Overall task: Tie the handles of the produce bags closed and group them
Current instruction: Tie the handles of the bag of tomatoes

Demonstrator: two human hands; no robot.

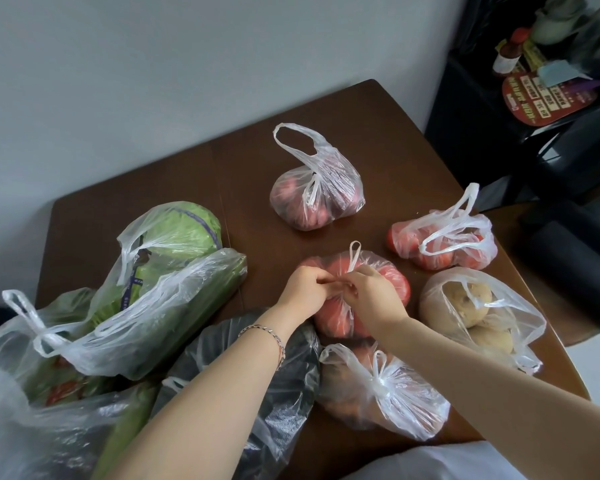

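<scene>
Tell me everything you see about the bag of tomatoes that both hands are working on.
The tomato bag is thin, clear, crinkled plastic holding large red tomatoes. It lies on the brown table. The left hand and right hand pinch its handles together on top; one handle loop sticks up.

Left hand, right hand, both pinching, touching

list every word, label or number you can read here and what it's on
Nothing reads clearly.
Red card, shelf at right: yellow characters, too blurred to read.
Purple band on the cabbage wrap: print too small to read.
Bottle label: blurred.
Tomato bag, centre: no print seen.
</scene>
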